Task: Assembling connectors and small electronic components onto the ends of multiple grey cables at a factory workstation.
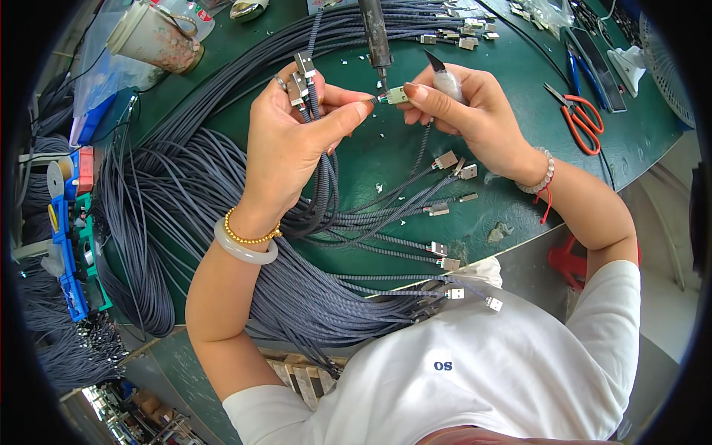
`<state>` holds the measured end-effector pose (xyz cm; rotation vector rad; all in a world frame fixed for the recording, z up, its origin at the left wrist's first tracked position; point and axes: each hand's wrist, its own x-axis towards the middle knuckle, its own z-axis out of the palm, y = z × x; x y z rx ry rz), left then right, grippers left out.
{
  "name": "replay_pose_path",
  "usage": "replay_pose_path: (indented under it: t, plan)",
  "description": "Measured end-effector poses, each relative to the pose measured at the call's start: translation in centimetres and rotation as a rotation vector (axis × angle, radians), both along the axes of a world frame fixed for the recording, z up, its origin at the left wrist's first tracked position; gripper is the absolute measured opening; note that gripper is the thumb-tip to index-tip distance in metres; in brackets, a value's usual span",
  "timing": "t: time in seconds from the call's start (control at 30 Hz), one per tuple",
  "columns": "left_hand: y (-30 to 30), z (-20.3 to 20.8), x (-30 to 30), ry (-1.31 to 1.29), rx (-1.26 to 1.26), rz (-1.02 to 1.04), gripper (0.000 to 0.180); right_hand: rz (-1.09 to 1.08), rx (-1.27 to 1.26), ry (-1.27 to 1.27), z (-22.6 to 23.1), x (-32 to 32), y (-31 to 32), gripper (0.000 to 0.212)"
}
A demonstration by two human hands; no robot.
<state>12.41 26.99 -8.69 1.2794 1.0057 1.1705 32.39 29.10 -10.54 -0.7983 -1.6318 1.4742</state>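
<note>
My left hand (285, 148) is closed around several grey braided cables (324, 189), with bare metal USB plugs (302, 68) sticking up past its fingers. Its thumb and forefinger pinch a short cable end whose thin coloured wires meet a small pale green connector (397, 95). That connector sits between the thumb and fingers of my right hand (475, 107). Tucked in the same hand is a black pointed tip with a white wrapped handle (448, 84). A soldering iron (376, 37) points down from above, its tip right at the wires beside the connector.
Long bundles of grey braided cable (297, 293) cover the table's left and front, some plugs (447, 159) lying near the middle. To the right are red-handled cutters (582, 122), blue-handled pliers (586, 74), a phone (598, 70) and a fan (662, 59). A lidded cup (152, 37) stands far left.
</note>
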Motion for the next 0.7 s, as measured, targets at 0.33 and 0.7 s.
replay_pose_path:
  t: [0.33,0.7]
  plan:
    - [-0.2,0.4,0.2,-0.018,-0.033,-0.005,0.026,0.004,-0.011,-0.034,0.6,0.2,-0.4,0.023]
    - [-0.7,1.0,0.9,-0.031,-0.060,0.012,0.027,0.008,-0.014,-0.037,1.1,0.8,-0.6,0.024]
